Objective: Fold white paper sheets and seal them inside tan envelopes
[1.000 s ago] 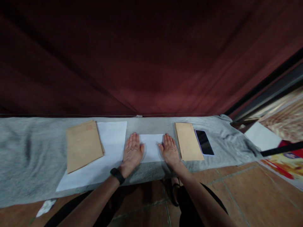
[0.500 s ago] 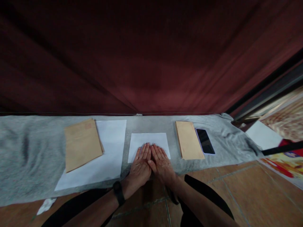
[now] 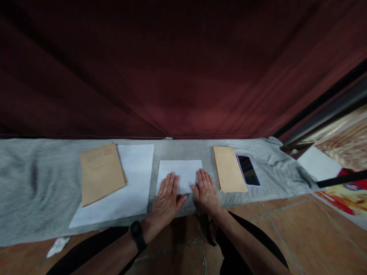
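Observation:
A white sheet of paper lies flat on the grey cloth in front of me, seemingly folded to a smaller size. On its left part rests my left hand, palm down, with the fingers stretched and the thumb out to the side. My right hand lies flat at the paper's right edge, fingers extended. Both hands touch the paper but grip nothing. To the right is a stack of brown envelopes, close to my right hand. Another pile of brown envelopes sits on larger white paper at the left.
The grey cloth covers a long narrow surface. A phone with a dark screen lies beside the right envelopes. Behind hangs a dark red curtain. Tiled floor shows below, with a crumpled white scrap at the left.
My hands have slid apart from the middle of the paper, the left hand leftward and the right hand rightward. The paper stays in place.

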`<state>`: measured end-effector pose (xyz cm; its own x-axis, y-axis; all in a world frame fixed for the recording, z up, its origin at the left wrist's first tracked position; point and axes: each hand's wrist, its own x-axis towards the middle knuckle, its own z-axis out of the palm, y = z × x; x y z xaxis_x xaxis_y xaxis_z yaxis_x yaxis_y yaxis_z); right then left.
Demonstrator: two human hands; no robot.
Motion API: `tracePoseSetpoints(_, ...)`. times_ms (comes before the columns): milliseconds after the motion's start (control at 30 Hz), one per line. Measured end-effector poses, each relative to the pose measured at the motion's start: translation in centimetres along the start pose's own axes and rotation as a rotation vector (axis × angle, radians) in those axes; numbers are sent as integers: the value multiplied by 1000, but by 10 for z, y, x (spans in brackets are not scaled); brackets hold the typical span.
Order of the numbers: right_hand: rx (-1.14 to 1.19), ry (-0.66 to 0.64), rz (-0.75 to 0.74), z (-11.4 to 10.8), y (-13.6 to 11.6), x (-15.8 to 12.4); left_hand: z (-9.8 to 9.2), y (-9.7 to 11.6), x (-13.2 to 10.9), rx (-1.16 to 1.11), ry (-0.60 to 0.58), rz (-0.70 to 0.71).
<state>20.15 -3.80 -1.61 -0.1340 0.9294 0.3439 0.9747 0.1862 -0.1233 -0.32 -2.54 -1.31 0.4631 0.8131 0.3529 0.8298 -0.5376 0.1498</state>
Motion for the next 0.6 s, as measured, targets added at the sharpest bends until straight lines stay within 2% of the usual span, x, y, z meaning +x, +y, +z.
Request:
tracePoseSetpoints(133, -3, 15, 32, -1, 4, -3, 1, -6, -4, 7, -4, -6)
tracePoseSetpoints(267, 7, 0, 35, -10, 0, -3, -8, -5, -5, -6, -12, 7)
tracePoseSetpoints(467, 157, -159, -243, -24, -21, -9, -30, 12, -11, -64, -109, 175)
tracePoseSetpoints(600, 154, -181, -269, -23, -23, -16, -32, 13, -17, -55, -125, 195)
